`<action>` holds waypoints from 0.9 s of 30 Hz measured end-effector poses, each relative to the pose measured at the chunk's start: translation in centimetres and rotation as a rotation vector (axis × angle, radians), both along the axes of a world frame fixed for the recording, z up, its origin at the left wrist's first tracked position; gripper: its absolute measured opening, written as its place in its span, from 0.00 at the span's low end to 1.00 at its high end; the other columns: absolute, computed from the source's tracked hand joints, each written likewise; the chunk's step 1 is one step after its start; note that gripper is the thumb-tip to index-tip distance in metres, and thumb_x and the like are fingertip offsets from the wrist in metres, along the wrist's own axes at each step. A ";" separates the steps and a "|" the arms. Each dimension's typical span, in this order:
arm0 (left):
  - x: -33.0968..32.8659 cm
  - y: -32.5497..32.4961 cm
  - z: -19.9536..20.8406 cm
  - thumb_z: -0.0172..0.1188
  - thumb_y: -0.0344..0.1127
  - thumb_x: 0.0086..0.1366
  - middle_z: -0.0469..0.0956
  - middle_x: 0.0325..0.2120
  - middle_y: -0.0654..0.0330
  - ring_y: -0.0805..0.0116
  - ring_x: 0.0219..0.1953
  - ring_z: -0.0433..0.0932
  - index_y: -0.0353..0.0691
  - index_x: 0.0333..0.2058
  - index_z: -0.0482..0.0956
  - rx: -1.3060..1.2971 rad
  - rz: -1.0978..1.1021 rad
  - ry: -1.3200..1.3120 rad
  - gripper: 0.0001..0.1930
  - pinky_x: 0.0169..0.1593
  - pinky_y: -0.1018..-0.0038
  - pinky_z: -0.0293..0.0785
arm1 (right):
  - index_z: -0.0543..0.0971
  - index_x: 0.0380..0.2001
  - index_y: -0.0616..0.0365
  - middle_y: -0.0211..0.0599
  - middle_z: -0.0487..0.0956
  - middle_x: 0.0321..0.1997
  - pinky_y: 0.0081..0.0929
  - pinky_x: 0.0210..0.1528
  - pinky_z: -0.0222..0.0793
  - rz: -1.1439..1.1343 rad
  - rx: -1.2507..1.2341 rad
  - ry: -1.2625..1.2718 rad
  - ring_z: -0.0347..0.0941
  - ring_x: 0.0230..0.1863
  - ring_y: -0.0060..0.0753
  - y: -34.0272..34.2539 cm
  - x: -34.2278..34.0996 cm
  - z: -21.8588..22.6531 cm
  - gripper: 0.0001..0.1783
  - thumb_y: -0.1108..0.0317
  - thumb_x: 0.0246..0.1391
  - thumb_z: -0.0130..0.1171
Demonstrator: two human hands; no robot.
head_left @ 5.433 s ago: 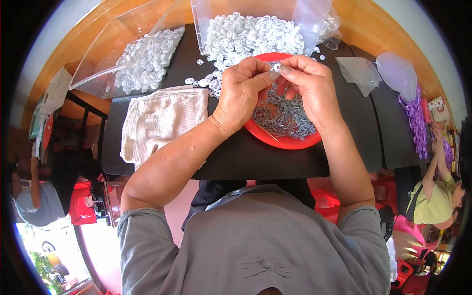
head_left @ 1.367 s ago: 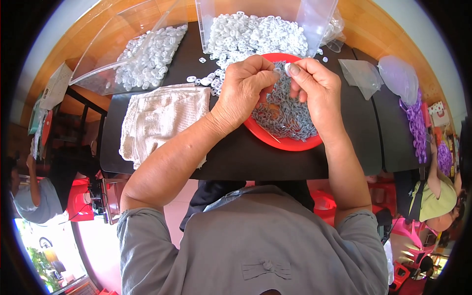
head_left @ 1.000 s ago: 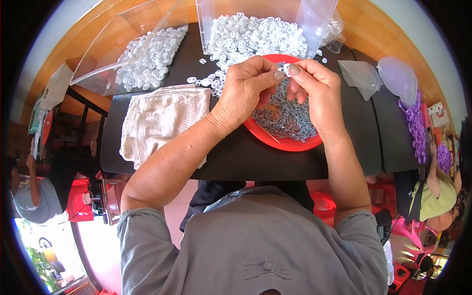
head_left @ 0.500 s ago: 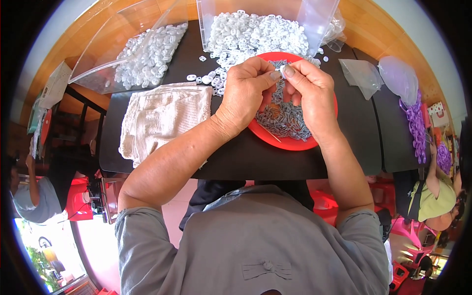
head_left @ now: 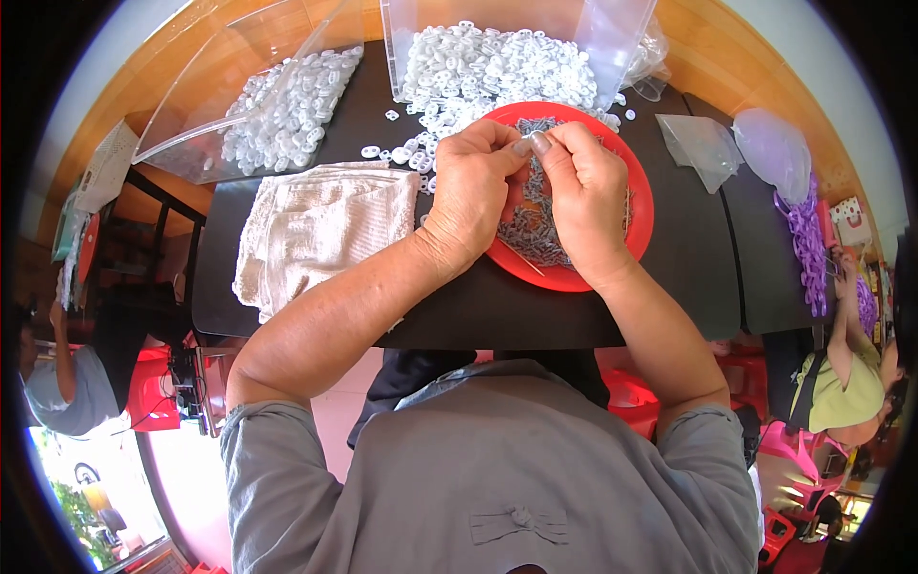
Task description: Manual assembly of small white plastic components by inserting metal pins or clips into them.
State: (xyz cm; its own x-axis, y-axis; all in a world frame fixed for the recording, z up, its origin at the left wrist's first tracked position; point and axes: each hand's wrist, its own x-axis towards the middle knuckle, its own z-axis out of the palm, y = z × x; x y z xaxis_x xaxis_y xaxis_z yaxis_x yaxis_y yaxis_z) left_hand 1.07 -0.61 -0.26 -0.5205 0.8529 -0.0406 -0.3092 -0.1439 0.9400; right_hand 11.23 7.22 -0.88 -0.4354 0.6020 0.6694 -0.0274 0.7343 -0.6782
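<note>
My left hand [head_left: 470, 187] and my right hand [head_left: 585, 187] meet over a red plate [head_left: 639, 206], thumbs and fingertips pinched together. Between the thumb tips a bit of a small white plastic piece [head_left: 530, 137] shows; the fingers cover most of it. Under my hands, the plate holds a heap of small grey pieces [head_left: 540, 234], and a thin stick [head_left: 519, 258] lies near its front rim. Beyond the plate, a pile of white oval pieces with two holes [head_left: 497, 67] spills from a clear plastic box [head_left: 612, 57] onto the dark table [head_left: 684, 258].
A folded beige towel [head_left: 325, 230] lies left of my forearm. Behind it, a tilted clear bin [head_left: 191, 143] holds more white pieces. Clear plastic bags [head_left: 703, 151] lie at the right, near purple chain links [head_left: 808, 253]. Other people [head_left: 846, 383] sit at either side.
Both hands have shifted slightly left, still pinched together. My right hand has turned inward and sits lower over the plate. Less of the white piece shows now.
</note>
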 end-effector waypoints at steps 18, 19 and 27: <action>-0.9 -0.1 0.4 0.56 0.34 0.67 0.73 0.21 0.62 0.75 0.18 0.70 0.35 0.32 0.75 0.034 -0.126 0.096 0.08 0.20 0.79 0.64 | 0.77 0.26 0.58 0.24 0.69 0.19 0.14 0.23 0.55 0.280 -0.567 -0.152 0.68 0.21 0.17 1.3 1.8 2.8 0.13 0.62 0.60 0.56; -0.8 -0.1 0.3 0.56 0.34 0.67 0.73 0.21 0.62 0.75 0.18 0.70 0.35 0.32 0.75 0.033 -0.126 0.096 0.08 0.20 0.79 0.64 | 0.77 0.26 0.58 0.24 0.69 0.19 0.14 0.23 0.55 0.280 -0.568 -0.151 0.68 0.21 0.17 1.2 1.8 2.7 0.13 0.62 0.60 0.56; -0.2 -0.2 0.4 0.59 0.36 0.65 0.73 0.20 0.63 0.75 0.17 0.70 0.35 0.32 0.75 0.044 -0.118 0.107 0.09 0.20 0.79 0.64 | 0.77 0.28 0.58 0.23 0.70 0.18 0.14 0.22 0.55 0.270 -0.529 -0.131 0.67 0.20 0.16 1.3 2.1 2.3 0.13 0.61 0.61 0.55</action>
